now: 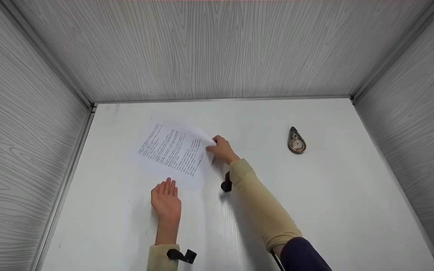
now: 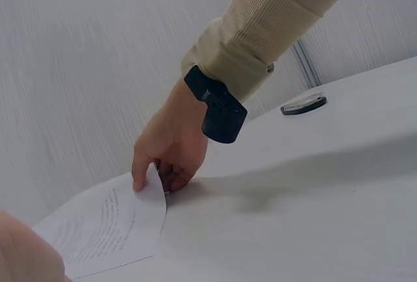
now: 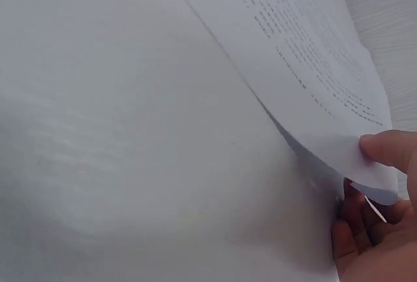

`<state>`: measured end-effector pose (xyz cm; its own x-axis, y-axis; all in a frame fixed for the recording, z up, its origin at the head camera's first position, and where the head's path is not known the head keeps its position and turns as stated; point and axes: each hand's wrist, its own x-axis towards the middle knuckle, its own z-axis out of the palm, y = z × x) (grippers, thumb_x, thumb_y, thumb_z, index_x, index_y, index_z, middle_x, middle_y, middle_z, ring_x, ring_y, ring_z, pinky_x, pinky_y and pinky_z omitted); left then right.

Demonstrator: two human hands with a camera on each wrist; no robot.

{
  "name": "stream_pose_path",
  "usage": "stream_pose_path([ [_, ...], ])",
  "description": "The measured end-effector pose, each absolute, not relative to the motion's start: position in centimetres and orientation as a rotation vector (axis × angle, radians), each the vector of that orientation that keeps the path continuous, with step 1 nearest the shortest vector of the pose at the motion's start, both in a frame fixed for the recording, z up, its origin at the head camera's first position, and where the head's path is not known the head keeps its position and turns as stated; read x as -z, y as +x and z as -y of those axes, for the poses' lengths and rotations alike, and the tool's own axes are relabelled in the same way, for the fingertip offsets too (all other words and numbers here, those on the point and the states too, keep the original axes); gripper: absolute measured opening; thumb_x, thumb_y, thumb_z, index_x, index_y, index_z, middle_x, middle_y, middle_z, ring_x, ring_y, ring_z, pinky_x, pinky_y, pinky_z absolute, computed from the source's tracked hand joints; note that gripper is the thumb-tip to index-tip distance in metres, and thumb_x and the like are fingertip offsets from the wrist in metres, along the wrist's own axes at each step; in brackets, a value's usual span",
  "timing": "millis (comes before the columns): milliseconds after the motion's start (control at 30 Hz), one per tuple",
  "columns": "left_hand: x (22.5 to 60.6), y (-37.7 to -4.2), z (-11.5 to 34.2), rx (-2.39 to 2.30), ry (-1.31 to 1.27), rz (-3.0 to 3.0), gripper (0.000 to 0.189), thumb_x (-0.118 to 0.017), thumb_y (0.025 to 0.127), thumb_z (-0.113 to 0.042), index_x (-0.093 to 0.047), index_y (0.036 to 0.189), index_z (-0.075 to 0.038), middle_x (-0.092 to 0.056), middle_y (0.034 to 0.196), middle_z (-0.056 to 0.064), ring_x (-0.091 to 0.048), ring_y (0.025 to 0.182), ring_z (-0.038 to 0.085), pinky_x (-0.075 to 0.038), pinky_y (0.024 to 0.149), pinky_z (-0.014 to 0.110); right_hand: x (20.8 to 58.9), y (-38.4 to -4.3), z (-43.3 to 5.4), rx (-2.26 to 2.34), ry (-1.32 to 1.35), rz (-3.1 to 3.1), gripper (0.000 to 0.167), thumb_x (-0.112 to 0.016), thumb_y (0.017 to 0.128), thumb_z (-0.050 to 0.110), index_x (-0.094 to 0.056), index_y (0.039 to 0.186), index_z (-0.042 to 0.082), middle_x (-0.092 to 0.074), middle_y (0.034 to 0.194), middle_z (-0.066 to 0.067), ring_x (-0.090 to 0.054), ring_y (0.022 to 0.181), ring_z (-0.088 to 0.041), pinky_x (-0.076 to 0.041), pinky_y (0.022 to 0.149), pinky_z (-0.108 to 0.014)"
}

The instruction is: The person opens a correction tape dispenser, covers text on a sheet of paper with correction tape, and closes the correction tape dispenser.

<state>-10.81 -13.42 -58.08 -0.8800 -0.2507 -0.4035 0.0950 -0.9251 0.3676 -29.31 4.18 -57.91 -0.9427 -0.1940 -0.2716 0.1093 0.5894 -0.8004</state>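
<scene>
A printed sheet of paper (image 1: 171, 150) lies at a slant on the left half of the white table. My right hand (image 1: 222, 149) pinches its right corner between thumb and fingers and lifts that edge; in the right wrist view the corner of the sheet (image 3: 313, 86) curls up off the table. Palm up, my left hand (image 1: 167, 203) lies just below the sheet's near edge, fingers straight and holding nothing. Only a blurred part of the left hand (image 2: 26, 253) shows in its own wrist view.
A teardrop-shaped correction tape dispenser (image 1: 297, 141) rests on the table (image 1: 333, 207) to the right of the sheet. Grey wood-grain panels (image 1: 217, 49) enclose the back and both sides.
</scene>
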Motion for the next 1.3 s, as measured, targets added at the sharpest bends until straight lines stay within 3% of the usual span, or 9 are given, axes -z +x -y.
stream_pose_path([
  [267, 57.8, -11.3, 13.3, 2.809, 0.72, 0.66, 0.057, -0.018, 0.108, -0.024, 0.004, 0.157, -0.005, -0.004, 0.164, 0.012, -0.008, 0.152, 0.024, -0.004, 0.122, 0.031, 58.2, -29.5, -5.6, 1.517, 0.109, -2.369, 0.051, -0.068, 0.085, 0.005, -0.055, 0.132, -0.006, -0.058, 0.119, -0.016, -0.052, 0.097, -0.022, -0.047, 0.089, -0.035],
  [500, 57.5, -11.2, 12.9, 2.761, 0.796, 0.706, 0.057, -0.019, 0.108, -0.026, -0.001, 0.158, -0.006, -0.005, 0.164, 0.01, -0.009, 0.152, 0.022, -0.005, 0.122, 0.032, 58.1, -28.8, -6.4, 1.768, 0.139, -2.161, 0.02, -0.069, 0.085, -0.001, -0.068, 0.104, -0.005, -0.067, 0.086, -0.007, -0.059, 0.073, -0.015, -0.048, 0.066, -0.026],
  [733, 57.0, -11.7, 12.6, 2.869, 0.677, 0.775, 0.064, -0.02, 0.106, -0.031, 0.01, 0.157, -0.006, 0.008, 0.165, 0.014, 0.006, 0.152, 0.026, 0.0, 0.122, 0.035, 57.3, -27.3, -6.3, 1.956, 0.17, -2.002, 0.027, -0.068, 0.086, -0.003, -0.068, 0.113, -0.007, -0.07, 0.097, -0.01, -0.061, 0.079, -0.014, -0.05, 0.069, -0.023],
  [967, 57.3, -12.1, 12.0, 2.971, 0.551, 0.82, 0.053, -0.033, 0.107, -0.028, -0.022, 0.155, -0.009, -0.028, 0.157, 0.01, -0.027, 0.146, 0.024, -0.022, 0.119, 0.036, 56.0, -25.5, -6.0, 2.149, 0.191, -1.899, 0.028, -0.066, 0.086, -0.007, -0.066, 0.114, -0.009, -0.071, 0.095, -0.014, -0.068, 0.075, -0.017, -0.057, 0.065, -0.025],
  [1200, 56.9, -12.3, 11.9, 2.917, 0.506, 0.879, 0.049, -0.046, 0.107, -0.022, -0.035, 0.151, -0.003, -0.041, 0.153, 0.011, -0.042, 0.139, 0.022, -0.039, 0.111, 0.034, 55.6, -23.8, -6.4, 2.225, 0.211, -1.979, 0.028, -0.066, 0.086, -0.007, -0.064, 0.114, -0.01, -0.07, 0.097, -0.017, -0.068, 0.077, -0.018, -0.059, 0.067, -0.029],
  [1300, 56.6, -12.5, 11.7, 2.797, 0.601, 1.039, 0.044, -0.052, 0.104, -0.018, -0.045, 0.143, 0.002, -0.053, 0.144, 0.012, -0.054, 0.129, 0.022, -0.048, 0.102, 0.034, 55.5, -23.0, -6.8, 2.243, 0.21, -2.016, 0.028, -0.066, 0.087, -0.006, -0.064, 0.115, -0.009, -0.07, 0.1, -0.018, -0.069, 0.079, -0.019, -0.059, 0.068, -0.03],
])
